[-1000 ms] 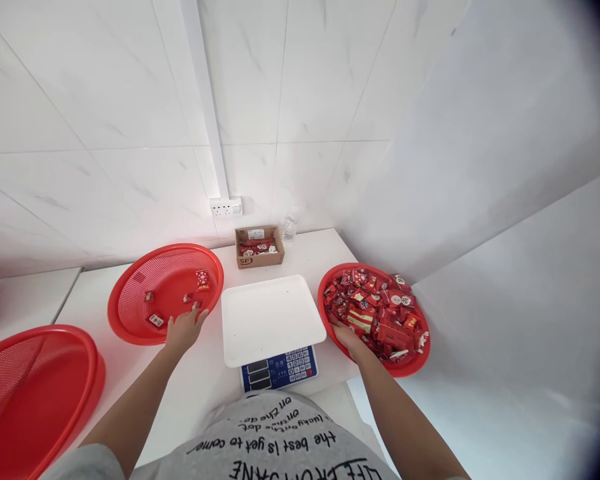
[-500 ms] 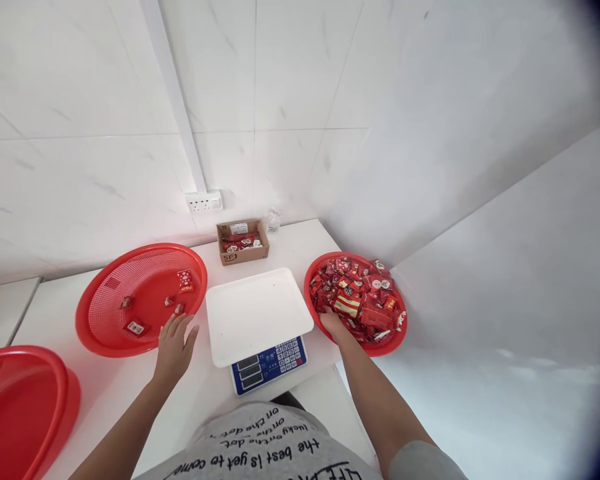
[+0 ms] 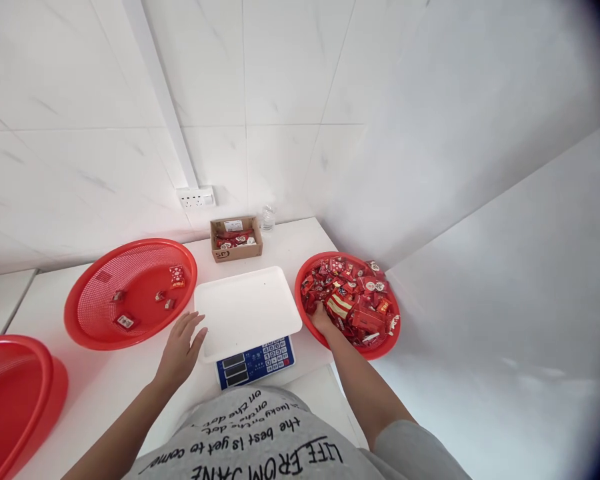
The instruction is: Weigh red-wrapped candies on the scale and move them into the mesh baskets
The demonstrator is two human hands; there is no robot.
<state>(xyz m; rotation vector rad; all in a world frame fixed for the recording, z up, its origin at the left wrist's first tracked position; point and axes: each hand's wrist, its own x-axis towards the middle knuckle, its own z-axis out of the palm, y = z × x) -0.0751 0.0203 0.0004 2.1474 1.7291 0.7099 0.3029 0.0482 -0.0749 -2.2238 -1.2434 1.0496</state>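
My right hand (image 3: pixel 321 319) reaches into the left side of a red basket (image 3: pixel 299 288) heaped with small red wrapped packets (image 3: pixel 367 313). Its fingertips are lost among the packets, so I cannot see what they hold. My left hand (image 3: pixel 183 347) is empty, fingers apart, by the left edge of the white weighing pan (image 3: pixel 247 310). That pan sits on a scale with a blue keypad panel (image 3: pixel 256 362). Left of the hand, a second red basket (image 3: pixel 87 337) contains several small red packets (image 3: pixel 125 321), spread over its bottom.
Behind the scale stands a small cardboard box (image 3: pixel 237 252) with red packets inside, beside a clear plastic container (image 3: pixel 267 218). Another red basket (image 3: pixel 45 400) is at the lower left. A wall socket (image 3: pixel 196 197) is above the white table (image 3: pixel 300 237); walls close the back and right.
My left hand has shifted right, from the left basket's rim to the pan's edge. My right hand stays in the packet-filled basket. The whole view has moved slightly.
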